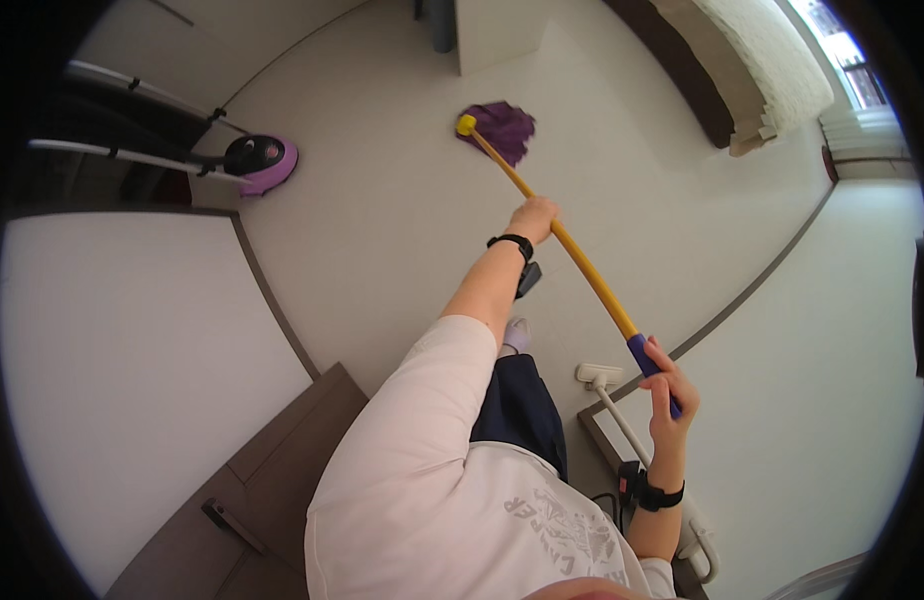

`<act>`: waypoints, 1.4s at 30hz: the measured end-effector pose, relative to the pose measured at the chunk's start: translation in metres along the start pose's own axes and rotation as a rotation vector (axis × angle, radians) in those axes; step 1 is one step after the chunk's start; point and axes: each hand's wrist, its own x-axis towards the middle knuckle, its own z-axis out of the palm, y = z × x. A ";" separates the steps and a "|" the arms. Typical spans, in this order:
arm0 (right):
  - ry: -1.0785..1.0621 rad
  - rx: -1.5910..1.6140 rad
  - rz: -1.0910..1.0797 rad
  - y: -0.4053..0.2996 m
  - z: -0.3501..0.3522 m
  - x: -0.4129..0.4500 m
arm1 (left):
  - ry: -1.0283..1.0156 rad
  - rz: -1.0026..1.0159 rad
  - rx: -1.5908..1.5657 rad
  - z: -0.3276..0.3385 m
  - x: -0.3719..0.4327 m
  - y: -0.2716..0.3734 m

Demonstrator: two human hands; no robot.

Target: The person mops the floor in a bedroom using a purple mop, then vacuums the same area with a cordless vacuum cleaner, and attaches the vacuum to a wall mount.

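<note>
A mop with a yellow pole (pixel 593 277) runs diagonally before me, its purple cloth head (pixel 503 131) spread flat on the pale floor. The yellow socket (pixel 467 124) joins pole and cloth. Around the middle of the pole, my left hand (pixel 535 216) is closed, the arm stretched forward. My right hand (pixel 673 394) holds the purple grip (pixel 643 356) at the pole's upper end, nearer my body, with some fingers partly extended. Both wrists wear black straps.
A purple and black garment steamer base (pixel 263 161) with two poles stands at left. At right, a white stick vacuum (pixel 619 416) leans by the wall. A bed (pixel 732 67) lies upper right, a white panel (pixel 499 34) at the top. A brown door (pixel 282 480) is lower left.
</note>
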 end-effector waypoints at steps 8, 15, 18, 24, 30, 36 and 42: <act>-0.206 0.335 -0.099 -0.029 0.059 0.054 | 0.408 -0.188 -0.175 -0.065 -0.099 -0.081; -0.055 0.725 -0.060 -0.044 0.116 0.080 | 0.489 -0.397 -0.162 -0.085 -0.214 -0.105; -0.023 0.728 0.059 -0.062 0.136 0.085 | 0.497 -0.479 -0.110 -0.076 -0.255 -0.107; -0.095 0.768 0.049 -0.100 0.155 0.082 | 0.400 -0.534 -0.024 -0.067 -0.319 -0.080; -0.440 0.815 -0.091 -0.112 0.106 0.060 | 0.439 -0.485 -0.175 -0.044 -0.324 -0.022; -0.565 0.682 -0.406 -0.120 -0.002 0.039 | 0.370 -0.299 -0.338 -0.021 -0.272 0.065; -0.440 0.531 -0.388 -0.123 -0.157 0.050 | 0.118 0.055 -0.537 0.010 -0.165 0.202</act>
